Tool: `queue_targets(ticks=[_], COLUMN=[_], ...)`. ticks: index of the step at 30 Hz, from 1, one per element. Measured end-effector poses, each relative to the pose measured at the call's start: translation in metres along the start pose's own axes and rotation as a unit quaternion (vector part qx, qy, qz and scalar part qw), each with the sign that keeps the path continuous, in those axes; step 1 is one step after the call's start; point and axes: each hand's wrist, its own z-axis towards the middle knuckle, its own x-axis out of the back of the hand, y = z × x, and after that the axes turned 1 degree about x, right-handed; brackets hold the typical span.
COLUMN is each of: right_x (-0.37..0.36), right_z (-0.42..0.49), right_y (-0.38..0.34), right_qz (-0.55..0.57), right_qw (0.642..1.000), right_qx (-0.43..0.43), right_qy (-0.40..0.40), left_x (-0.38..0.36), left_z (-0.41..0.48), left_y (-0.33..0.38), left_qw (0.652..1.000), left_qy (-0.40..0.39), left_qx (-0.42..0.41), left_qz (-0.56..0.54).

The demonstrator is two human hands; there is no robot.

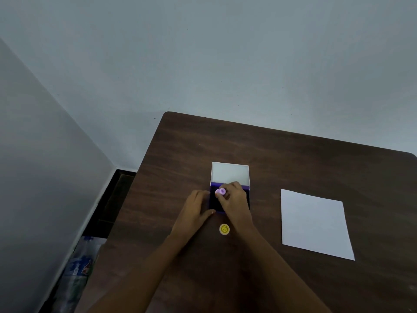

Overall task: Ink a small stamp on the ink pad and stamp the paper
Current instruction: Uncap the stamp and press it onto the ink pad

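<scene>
While the small stamp (220, 191) is being charged with ink, the right hand (234, 201) pinches its pink body between thumb and fingertips and holds it over the dark ink pad (213, 203), face downward toward the pad; whether the face is touching the surface cannot be told from this view. The pad sits in a purple tray whose white lid (230, 173) stands hinged open at the far side, which leaves the inking surface clear to approach from above. The left hand (195, 210) lies flat beside the tray's left edge, fingers loosely spread and holding nothing, the thumb along the near left corner (a bracing posture, judged to keep the light tray from sliding or lifting with the stamp). Both forearms enter from the bottom of the view and converge on the pad, the right wrist bent slightly so the stamp stands close to upright.

The paper (316, 224), a blank white sheet, lies flat on the dark wooden tabletop (185, 154), well apart to the right of the pad, within the right hand's likely sweep and away from stray ink. A second, yellow stamp or cap (224, 229) rests on the tabletop just in front of the pad, between the two forearms and untouched. Judged from the unmarked sheet, the inking step is in hand and the stamping is not yet done.
</scene>
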Motion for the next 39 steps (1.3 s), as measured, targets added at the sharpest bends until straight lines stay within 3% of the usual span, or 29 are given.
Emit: queue_targets(ticks=[13,19,24,28,32,36,39], right_x=[-0.001,-0.004,-0.009,-0.005,0.003,0.011,0.013], right_z=[0.007,0.006,-0.004,-0.003,0.011,0.024,0.032], right_y=[-0.013,-0.023,-0.020,-0.019,-0.023,-0.025,-0.022], right_qz=[-0.108,-0.227,-0.263,-0.225,-0.014,0.121,0.148], right_qw=[0.992,0.968,0.960,0.970,0.993,0.969,0.951], right_qx=[-0.011,0.003,0.030,0.018,-0.107,-0.204,-0.258], right_qy=[-0.061,-0.105,-0.089,-0.088,-0.052,-0.068,-0.088], left_x=[-0.004,-0.005,-0.006,-0.005,-0.003,-0.002,-0.002], left_z=[0.016,0.024,0.025,0.027,0.028,0.029,0.032], left_y=[-0.016,-0.018,-0.020,-0.021,-0.023,-0.028,-0.031], left_qw=[0.998,0.996,0.996,0.994,0.992,0.989,0.987], left_qy=[-0.043,-0.061,-0.066,-0.071,-0.073,-0.063,-0.070], left_qx=[0.023,-0.007,-0.012,-0.021,-0.036,-0.066,-0.064], left_qz=[0.049,0.059,0.061,0.075,0.092,0.113,0.126])
